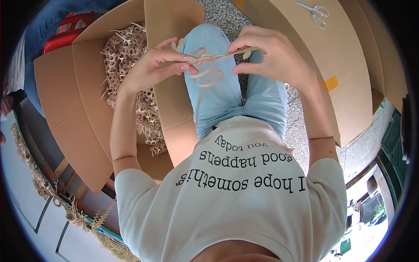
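Between the thumb and fingers of my left hand (163,65) is a thin beige leaf sprig (208,57), held level above my knees. It has small leaves along a slim stem and looks like the leafy pieces in the box. A pale curled ribbon (211,81) hangs in loops below it, over my left thigh. My right hand (273,54) is at the sprig's right end, its fingers curved over the stem and its thumb apart below. Stem and a leaf reach under those fingers; whether they grip is not clear.
To my left, an open cardboard box (87,100) contains a heap of beige leaf sprigs (126,61). Clear-handled scissors (317,14) lie on a cardboard surface (345,48) at the far right. A red plastic object (72,30) stands beyond the box. Leaf garlands (32,168) line an edge at left.
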The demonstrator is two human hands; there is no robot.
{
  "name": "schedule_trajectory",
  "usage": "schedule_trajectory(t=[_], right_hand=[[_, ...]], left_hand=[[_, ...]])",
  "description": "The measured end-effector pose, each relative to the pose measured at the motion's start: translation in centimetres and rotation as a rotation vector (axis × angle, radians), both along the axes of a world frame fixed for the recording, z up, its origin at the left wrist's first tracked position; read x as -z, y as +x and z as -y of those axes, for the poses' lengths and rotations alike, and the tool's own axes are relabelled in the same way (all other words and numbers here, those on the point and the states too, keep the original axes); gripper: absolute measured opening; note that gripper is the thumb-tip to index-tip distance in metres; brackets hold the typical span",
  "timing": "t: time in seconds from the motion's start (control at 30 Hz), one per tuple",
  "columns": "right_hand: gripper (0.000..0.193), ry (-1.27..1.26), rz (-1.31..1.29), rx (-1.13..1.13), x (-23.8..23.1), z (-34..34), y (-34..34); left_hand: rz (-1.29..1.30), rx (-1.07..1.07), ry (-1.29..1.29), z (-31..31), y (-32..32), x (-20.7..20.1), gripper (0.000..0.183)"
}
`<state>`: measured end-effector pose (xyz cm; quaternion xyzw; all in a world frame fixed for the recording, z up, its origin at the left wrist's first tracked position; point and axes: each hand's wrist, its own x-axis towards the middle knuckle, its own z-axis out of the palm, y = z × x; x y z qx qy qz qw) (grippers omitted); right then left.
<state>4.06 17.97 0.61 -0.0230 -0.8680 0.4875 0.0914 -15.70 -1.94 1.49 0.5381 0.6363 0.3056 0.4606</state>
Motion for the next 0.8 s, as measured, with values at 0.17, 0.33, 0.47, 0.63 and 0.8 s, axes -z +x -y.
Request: schedule_trajectory(t=[0.17,0.33,0.47,0.63,0.8], right_hand=[[0.009,0.131,-0.214,-0.009,1.2,-0.4,-0.6],[0.009,-0.125,0.025,0.036,1.7,-0.3,-0.7],[0.011,-0.137,0.065,0.039,2.2,-0.4,-1.1],[0.013,-0.126,0.068,0.025,2.0,-0.1,-1.5],[0.014,-0.169,0.068,0.011,1.9,0.0,-1.6]], left_hand=[[-0.075,0.011,-0.003,0.2,0.1,-0.1,0.016],[-0.113,0.051,0.003,0.2,0.3,-0.7,0.015],[-0.094,0.03,0.052,0.3,0.5,-0.9,0.013],[-0.053,0.046,0.063,0.4,0.6,-1.2,0.011],[-0.033,0.06,0.054,0.3,0.5,-1.4,0.011]])
